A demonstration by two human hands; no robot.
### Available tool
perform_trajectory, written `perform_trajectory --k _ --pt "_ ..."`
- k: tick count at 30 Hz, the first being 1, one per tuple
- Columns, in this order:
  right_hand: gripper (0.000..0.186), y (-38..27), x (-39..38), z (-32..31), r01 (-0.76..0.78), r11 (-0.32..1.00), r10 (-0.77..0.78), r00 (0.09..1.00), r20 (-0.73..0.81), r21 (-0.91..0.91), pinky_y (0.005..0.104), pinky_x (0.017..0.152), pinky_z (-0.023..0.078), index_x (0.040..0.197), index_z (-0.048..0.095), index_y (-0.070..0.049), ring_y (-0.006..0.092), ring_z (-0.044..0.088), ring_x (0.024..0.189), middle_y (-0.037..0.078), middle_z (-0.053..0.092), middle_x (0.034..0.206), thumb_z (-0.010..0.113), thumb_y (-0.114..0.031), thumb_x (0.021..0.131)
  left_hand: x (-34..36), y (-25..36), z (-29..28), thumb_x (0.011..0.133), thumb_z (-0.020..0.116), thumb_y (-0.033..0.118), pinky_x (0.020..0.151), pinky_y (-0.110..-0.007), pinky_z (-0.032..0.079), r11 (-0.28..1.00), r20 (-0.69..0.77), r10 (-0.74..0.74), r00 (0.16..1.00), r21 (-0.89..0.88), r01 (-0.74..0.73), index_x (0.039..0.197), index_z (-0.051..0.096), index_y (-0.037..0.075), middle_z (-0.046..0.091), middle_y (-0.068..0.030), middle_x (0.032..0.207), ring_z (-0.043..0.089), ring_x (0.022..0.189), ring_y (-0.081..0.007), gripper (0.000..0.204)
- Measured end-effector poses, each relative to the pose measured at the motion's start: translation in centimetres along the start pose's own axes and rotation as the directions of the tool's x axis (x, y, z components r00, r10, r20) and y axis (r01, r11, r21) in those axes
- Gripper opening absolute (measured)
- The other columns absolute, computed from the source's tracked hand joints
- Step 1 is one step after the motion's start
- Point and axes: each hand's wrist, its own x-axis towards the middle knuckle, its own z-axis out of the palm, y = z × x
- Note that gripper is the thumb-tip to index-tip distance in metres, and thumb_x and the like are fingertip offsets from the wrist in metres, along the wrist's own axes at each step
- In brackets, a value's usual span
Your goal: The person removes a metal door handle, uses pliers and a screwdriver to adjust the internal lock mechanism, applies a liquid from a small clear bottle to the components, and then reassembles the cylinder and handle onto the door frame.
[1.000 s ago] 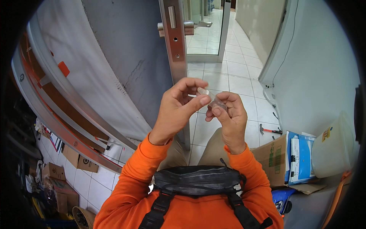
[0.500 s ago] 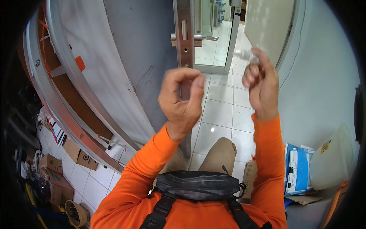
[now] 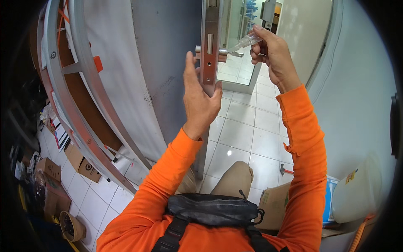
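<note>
My right grip (image 3: pixel 275 52) is closed on a small clear bottle (image 3: pixel 250 40), held between thumb and fingers, tilted with its narrow nozzle toward the lower left. The nozzle is just beside the metal door handle (image 3: pixel 237 54); whether they touch, I cannot tell. My left grip (image 3: pixel 200 98) is spread around the door edge (image 3: pixel 213 26), fingers at the left side and thumb at the right; how firmly it presses, I cannot see.

The step in hand, in my judgement, is bringing the nozzle to the handle side of the lock. The next move calls for a steady right wrist and for care that the tip does not knock the lever.

About the edges: the door with its latch (image 3: pixel 210 43) stands upright between both grips, so crossing over is limited. Beyond the handle is a glass door (image 3: pixel 235 63). Between my right forearm and the door I have open room above the tiled floor (image 3: pixel 239 113). The pale wall (image 3: pixel 361 92) bounds the right side.
</note>
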Motion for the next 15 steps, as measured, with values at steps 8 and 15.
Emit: perform_trajectory --k 8,15 --pt "0.044 0.9 0.9 2.4 0.032 0.999 -0.032 0.996 0.089 -0.001 0.0285 0.058 0.057 0.108 0.068 -0.002 0.0138 0.066 0.065 -0.001 0.056 0.066 0.067 -0.044 0.098 0.5 -2.1 -1.0 0.084 0.066 -0.005 0.109 -0.041 0.048 0.989 0.073 0.034 0.997 -0.149 -0.023 0.166 0.010 0.008 0.051 -0.0270 0.150 0.061 0.130 -0.0371 0.100" --pt "0.041 1.4 1.2 4.0 0.003 0.995 -0.014 0.994 0.112 0.098 0.0284 0.055 0.057 0.102 0.066 0.001 0.0137 0.064 0.060 0.004 0.058 0.070 0.068 -0.039 0.097 1.2 -3.0 -2.5 0.084 0.066 -0.005 0.110 -0.038 0.047 0.987 0.083 0.016 0.996 -0.163 -0.002 0.166 0.011 0.007 0.052 -0.0266 0.150 0.061 0.131 -0.0347 0.099"
